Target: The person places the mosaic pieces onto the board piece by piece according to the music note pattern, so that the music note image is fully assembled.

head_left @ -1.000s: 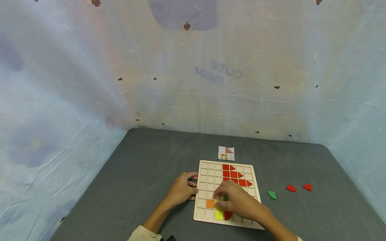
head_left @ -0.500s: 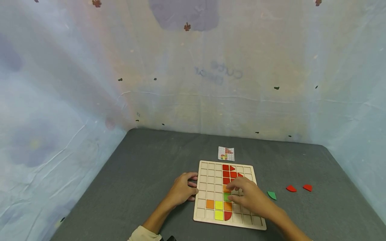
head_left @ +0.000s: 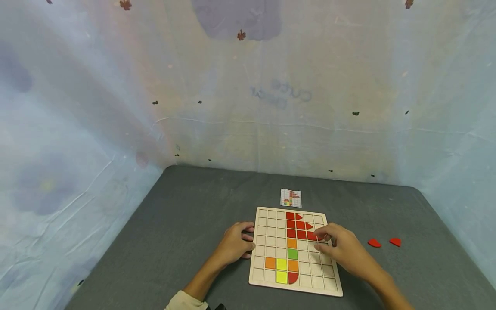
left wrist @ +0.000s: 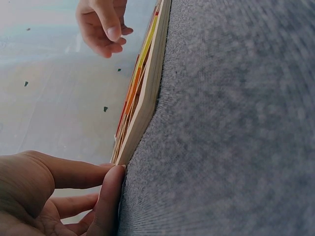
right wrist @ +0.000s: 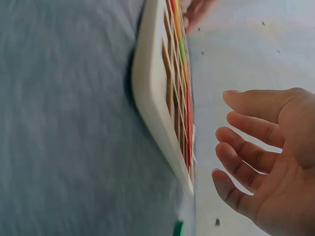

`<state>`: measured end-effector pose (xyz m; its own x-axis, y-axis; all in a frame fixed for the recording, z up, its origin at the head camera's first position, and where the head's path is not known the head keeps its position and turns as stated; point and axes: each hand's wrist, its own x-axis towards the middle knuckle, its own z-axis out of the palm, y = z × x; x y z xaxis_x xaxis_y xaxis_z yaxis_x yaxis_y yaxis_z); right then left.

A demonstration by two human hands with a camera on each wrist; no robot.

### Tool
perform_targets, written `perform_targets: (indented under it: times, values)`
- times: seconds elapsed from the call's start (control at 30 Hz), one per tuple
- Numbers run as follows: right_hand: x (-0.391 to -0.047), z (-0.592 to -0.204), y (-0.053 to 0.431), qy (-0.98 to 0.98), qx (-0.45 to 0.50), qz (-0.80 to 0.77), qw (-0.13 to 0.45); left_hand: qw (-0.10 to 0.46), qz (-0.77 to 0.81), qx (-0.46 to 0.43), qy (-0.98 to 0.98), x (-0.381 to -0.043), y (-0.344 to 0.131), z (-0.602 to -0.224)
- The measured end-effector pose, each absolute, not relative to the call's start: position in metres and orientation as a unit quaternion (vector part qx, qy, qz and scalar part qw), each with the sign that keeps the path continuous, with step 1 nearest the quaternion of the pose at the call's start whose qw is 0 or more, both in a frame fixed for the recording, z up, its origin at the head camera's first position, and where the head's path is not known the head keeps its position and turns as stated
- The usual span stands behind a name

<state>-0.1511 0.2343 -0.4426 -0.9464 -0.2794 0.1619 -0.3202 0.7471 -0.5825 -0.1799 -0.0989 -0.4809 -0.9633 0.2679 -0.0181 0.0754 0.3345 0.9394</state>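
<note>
A square wooden grid board [head_left: 261, 239] lies on the dark cloth, with coloured tiles set in its cells. Its left edge is pinched between the thumb and fingers of my left hand [head_left: 234, 243], as the left wrist view [left wrist: 78, 191] confirms. My right hand [head_left: 342, 249] hovers over the board's right side, fingers apart and holding nothing. Red squares and triangles [head_left: 300, 225] fill the upper middle. Below come orange squares [head_left: 292, 243], a green square [head_left: 292, 254], yellow squares [head_left: 281, 277] and a red quarter-circle [head_left: 292, 278].
A small printed pattern card [head_left: 291, 198] lies beyond the board. Two loose red quarter-circles [head_left: 374, 243] [head_left: 395, 242] rest to the right. A green piece [right wrist: 178, 228] shows at the bottom of the right wrist view, hidden by my right hand in the head view.
My right hand has moved from the board's lower middle rightward toward its right edge, uncovering the orange and green squares. It now hides the loose green quarter-circle. My left hand stays put.
</note>
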Motion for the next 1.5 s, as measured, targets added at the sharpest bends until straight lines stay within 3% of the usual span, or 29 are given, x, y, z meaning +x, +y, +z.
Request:
perform_targets:
  times: [0.27, 0.6, 1.03, 1.5]
  values:
    - [-0.156, -0.439, 0.263, -0.945, 0.123, 0.301, 0.047, 0.085, 0.568, 0.103, 0.812, -0.180, -0.099, -0.482]
    - [-0.162, -0.434, 0.301, -0.954, 0.113, 0.276, 0.020, 0.089, 0.568, 0.104, 0.811, -0.180, -0.099, -0.480]
    - [-0.169, -0.439, 0.322, -0.953, 0.103, 0.276, -0.074, 0.095, 0.566, 0.097, 0.813, -0.181, -0.098, -0.477]
    - [-0.169, -0.442, 0.326, -0.943, 0.128, 0.285, -0.113, 0.099, 0.567, 0.101, 0.812, -0.184, -0.098, -0.477]
